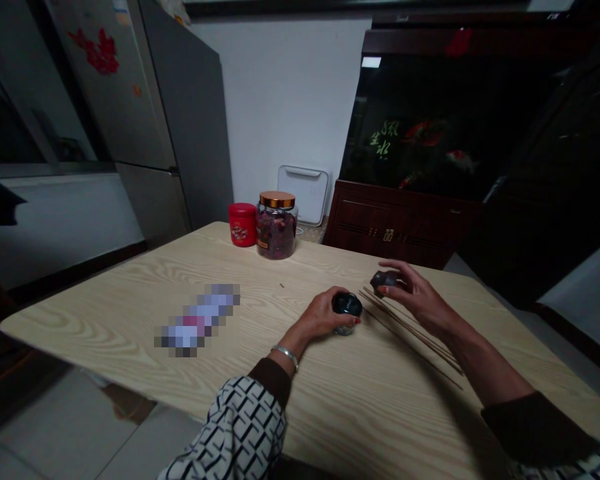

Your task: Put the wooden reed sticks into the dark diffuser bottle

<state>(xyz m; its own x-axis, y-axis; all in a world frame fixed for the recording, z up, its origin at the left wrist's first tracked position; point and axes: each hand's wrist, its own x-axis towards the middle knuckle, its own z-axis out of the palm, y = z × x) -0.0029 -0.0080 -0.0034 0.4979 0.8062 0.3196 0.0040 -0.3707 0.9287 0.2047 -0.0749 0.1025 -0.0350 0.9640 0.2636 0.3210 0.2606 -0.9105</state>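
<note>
My left hand (325, 315) is wrapped round a small dark glass jar (347, 307) that stands on the light wooden table (130, 293). A little to its right, my right hand (414, 293) holds a small dark lid or cap (383, 281) in its fingertips, just above the table. Several thin wooden sticks (410, 337) lie on the table under my right hand and forearm, running back toward me.
A red tin (243, 224) and a glass jar with a copper lid (277, 225), filled with dried flowers, stand at the table's far edge. A blurred packet (199, 319) lies left of my hands. A fridge (145, 107), a white box (304, 193) and a dark fish tank cabinet (430, 153) stand beyond.
</note>
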